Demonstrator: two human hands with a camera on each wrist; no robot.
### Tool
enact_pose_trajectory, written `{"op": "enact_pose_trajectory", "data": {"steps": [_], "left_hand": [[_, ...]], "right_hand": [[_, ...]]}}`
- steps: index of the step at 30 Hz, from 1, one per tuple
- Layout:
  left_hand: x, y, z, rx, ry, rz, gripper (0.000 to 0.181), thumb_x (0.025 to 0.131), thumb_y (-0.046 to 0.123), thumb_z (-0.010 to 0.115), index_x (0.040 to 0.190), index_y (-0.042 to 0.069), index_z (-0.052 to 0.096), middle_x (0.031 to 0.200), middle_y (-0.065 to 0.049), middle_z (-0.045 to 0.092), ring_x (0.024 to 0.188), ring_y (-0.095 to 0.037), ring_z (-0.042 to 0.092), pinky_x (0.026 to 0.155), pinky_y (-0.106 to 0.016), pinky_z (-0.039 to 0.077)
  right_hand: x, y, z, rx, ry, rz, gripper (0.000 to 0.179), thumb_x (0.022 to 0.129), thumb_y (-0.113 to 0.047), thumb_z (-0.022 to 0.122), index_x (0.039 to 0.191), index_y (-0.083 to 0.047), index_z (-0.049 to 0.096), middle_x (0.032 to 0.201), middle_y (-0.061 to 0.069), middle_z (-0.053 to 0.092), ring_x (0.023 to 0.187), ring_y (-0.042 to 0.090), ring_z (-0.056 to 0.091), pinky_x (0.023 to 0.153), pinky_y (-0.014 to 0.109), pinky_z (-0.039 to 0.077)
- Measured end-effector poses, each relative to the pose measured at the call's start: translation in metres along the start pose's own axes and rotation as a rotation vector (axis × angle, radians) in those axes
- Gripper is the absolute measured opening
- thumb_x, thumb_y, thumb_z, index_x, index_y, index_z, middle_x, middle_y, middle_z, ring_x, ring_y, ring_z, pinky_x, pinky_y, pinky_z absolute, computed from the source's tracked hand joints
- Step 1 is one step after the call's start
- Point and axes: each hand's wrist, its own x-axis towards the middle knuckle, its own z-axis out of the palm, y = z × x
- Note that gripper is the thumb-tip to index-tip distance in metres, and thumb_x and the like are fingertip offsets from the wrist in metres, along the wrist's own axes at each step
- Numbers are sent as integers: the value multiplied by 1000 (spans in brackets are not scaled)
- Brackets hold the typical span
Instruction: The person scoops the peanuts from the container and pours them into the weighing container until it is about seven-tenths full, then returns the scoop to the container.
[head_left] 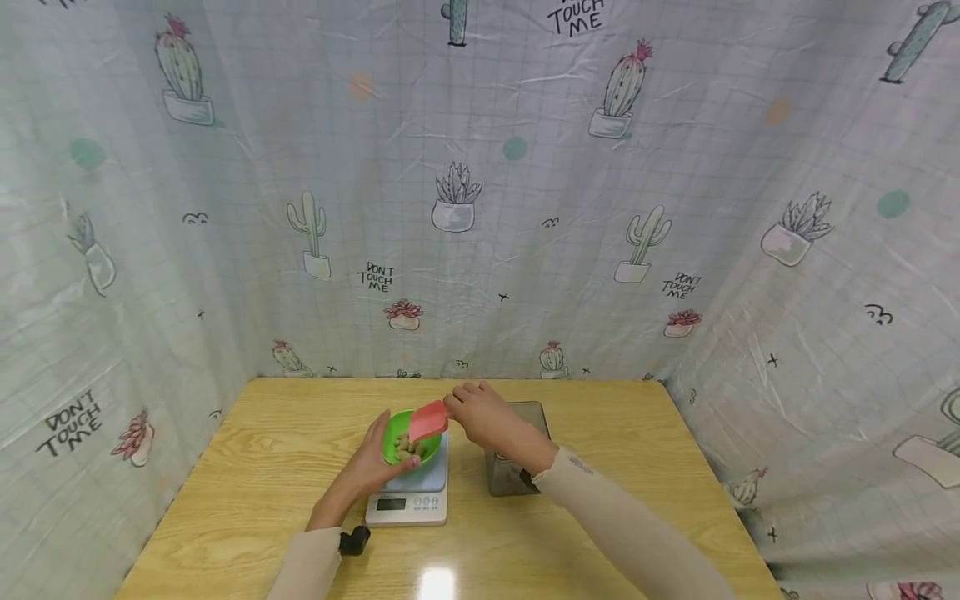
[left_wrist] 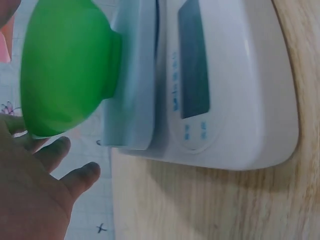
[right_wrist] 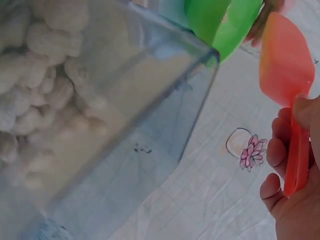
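Observation:
A green bowl (head_left: 388,451) with several peanuts in the shell (head_left: 406,446) in it stands on the pale blue platform of a kitchen scale (head_left: 407,510). My left hand (head_left: 367,461) holds the bowl from the left, thumb at its near rim and fingers along the far side; in the left wrist view two fingertips stick out free of the green wall (left_wrist: 70,65). My right hand (head_left: 487,417) grips the handle of a red scoop (head_left: 428,420). The scoop tilts down over the bowl's right side; its handle lies between thumb and fingers (right_wrist: 276,151) in the right wrist view.
Right of the scale, under my right forearm, stands a clear box (head_left: 498,481) partly hidden by it; the right wrist view shows peanuts (right_wrist: 50,85) inside. Wooden table (head_left: 622,467) surrounds these things, with a patterned curtain (head_left: 495,275) behind and at both sides.

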Motion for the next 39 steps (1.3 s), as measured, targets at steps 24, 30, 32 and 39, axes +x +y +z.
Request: {"op": "enact_pose_trajectory", "data": {"steps": [24,30,32,39], "left_hand": [[-14,46,-19,-77,150,268,87,90,38,68,159,20,18,165,-9,18,148,-42,23,109,-70,27],[-13,68,-11,-90,110,316,89,87,41,70,158,23,20,165,-3,18,150,-37,22,111,-68,27],[-12,74,-6,-89,96,322,88,87,42,70,158,22,21,165,-3,19,150,-37,23,111,-67,28],[-5,89,11,-83,14,293,88,88,44,69,158,30,17,166,2,14,150,-33,23,110,-64,32]], "right_hand": [[-64,28,-1,163,303,191,11,101,-20,55,107,-13,60,95,-1,60,88,18,57,72,33,40],[-84,42,-8,180,330,196,12,99,-17,58,109,-11,61,96,1,63,90,21,59,74,36,43],[-91,48,-8,163,337,192,12,98,-17,59,109,-11,61,95,1,62,89,20,59,74,37,44],[-112,66,-10,120,332,192,15,95,-15,63,109,-9,63,92,2,61,83,20,57,68,35,41]]}}
